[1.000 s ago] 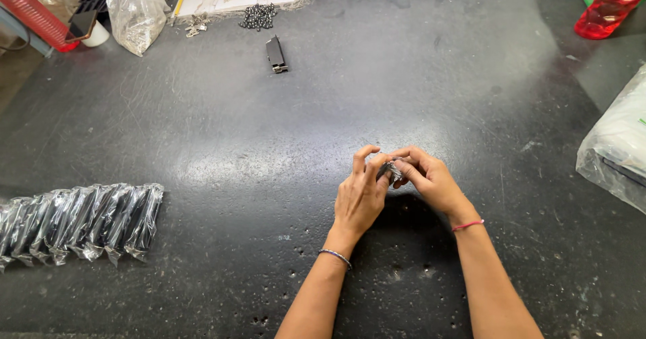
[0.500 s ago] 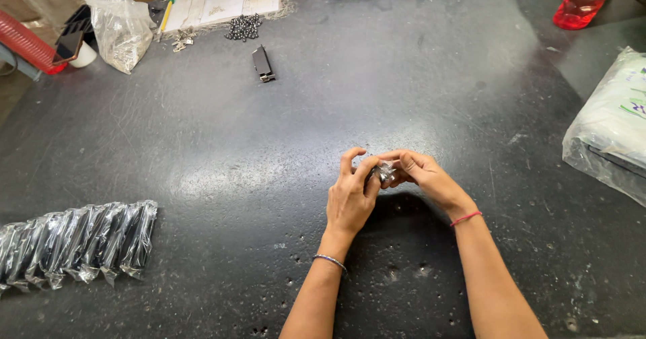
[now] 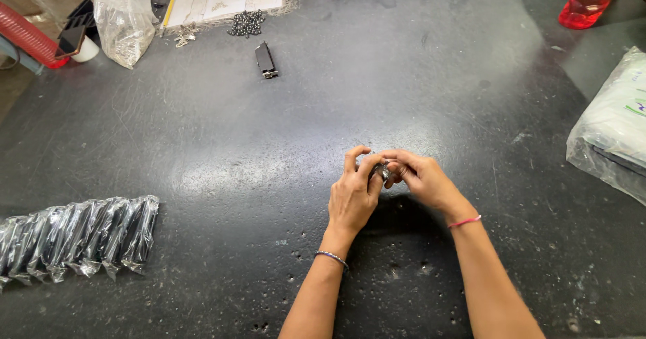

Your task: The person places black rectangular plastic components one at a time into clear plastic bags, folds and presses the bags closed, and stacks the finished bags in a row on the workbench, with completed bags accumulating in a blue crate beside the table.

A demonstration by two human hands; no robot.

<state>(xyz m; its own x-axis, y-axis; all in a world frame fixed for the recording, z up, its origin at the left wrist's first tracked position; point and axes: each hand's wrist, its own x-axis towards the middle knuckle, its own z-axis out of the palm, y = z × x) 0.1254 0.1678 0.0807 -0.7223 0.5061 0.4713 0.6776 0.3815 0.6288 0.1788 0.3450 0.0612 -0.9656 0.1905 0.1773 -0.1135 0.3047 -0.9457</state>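
Hands pressed together at centre frame, left hand and right hand both pinching small shiny metal part, possibly a clip, mostly hidden by fingers. Same grip as a moment earlier, merely drifted lower right; fiddling evidently unfinished. Row of plastic-wrapped dark pieces lower left.

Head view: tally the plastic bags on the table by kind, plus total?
Clear bag of small parts, far left: 1
Large clear bag holding white packs, right edge: 1
Total: 2
The row of wrapped dark pieces at left is not counted as bags.
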